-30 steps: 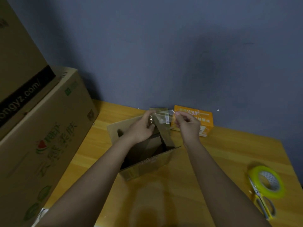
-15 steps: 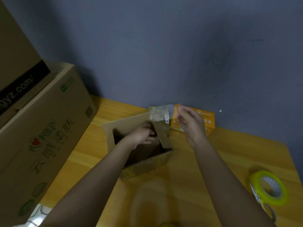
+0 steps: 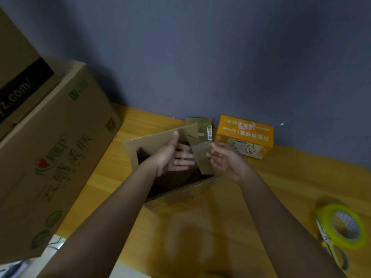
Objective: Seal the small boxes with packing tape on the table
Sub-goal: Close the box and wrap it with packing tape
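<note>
- Cardboard box (image 3: 172, 189) sat open on the table (image 3: 271, 177), flaps up, near the back wall; I could see its dark interior below both hands.
- Left hand (image 3: 172, 155) hovered over the box opening, palm up, fingers straight and spread, thumb up against the far flap (image 3: 160, 137). It gripped nothing.
- Right hand (image 3: 226, 160) was held beside it, palm turned inward, fingers loosely extended, nothing pinched that I could see.
- Right-side flap (image 3: 202, 157) stood tilted between the two hands; fingertips of the right hand were close to it, contact I couldn't tell.
- Orange box (image 3: 245, 135) lay just behind the open one, against the wall (image 3: 200, 47).
- Tape roll (image 3: 341, 225), yellow-green, lay at the table's right edge, with yellow-handled scissors (image 3: 329, 245) touching it.
- Big cartons (image 3: 50, 147) were stacked on the left.
</note>
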A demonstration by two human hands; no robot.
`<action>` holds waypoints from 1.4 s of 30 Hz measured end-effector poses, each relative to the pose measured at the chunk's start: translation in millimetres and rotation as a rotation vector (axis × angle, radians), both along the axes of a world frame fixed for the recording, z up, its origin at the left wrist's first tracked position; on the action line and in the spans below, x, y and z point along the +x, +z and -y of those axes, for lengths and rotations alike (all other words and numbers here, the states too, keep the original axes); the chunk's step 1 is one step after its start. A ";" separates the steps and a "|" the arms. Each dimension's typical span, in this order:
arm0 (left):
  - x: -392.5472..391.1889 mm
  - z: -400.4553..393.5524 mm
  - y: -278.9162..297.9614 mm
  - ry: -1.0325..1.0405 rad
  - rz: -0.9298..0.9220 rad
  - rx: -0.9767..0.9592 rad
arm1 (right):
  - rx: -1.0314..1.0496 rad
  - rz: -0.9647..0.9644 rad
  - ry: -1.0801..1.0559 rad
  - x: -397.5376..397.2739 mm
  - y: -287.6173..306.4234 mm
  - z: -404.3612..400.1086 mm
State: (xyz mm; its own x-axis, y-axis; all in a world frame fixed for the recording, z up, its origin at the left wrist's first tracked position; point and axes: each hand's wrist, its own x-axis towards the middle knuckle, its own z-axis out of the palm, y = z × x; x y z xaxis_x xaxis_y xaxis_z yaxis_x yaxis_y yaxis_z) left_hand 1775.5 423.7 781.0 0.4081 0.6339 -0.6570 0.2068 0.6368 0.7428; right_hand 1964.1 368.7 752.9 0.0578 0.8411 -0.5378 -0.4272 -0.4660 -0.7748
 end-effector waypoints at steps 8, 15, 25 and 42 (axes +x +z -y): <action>-1.7 5.3 -2.3 -0.111 -0.163 0.096 | 0.027 0.087 0.059 -3.0 -8.1 -1.3; 8.8 5.9 -0.9 -0.071 -0.204 0.149 | 0.002 0.329 0.006 -4.7 1.4 8.6; 15.4 4.0 9.1 0.135 -0.274 0.178 | 0.119 0.399 -0.242 6.3 4.1 6.6; 54.3 27.1 4.7 -0.147 -0.351 0.260 | 0.466 1.234 0.224 29.5 77.4 -11.4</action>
State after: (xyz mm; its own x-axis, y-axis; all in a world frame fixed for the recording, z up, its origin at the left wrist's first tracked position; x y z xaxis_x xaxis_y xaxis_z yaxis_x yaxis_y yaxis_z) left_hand 1829.8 396.6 785.7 0.2873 0.7480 -0.5982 0.5490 0.3832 0.7428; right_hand 1993.6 380.1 830.3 0.1322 0.9857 0.1042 0.7134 -0.0216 -0.7005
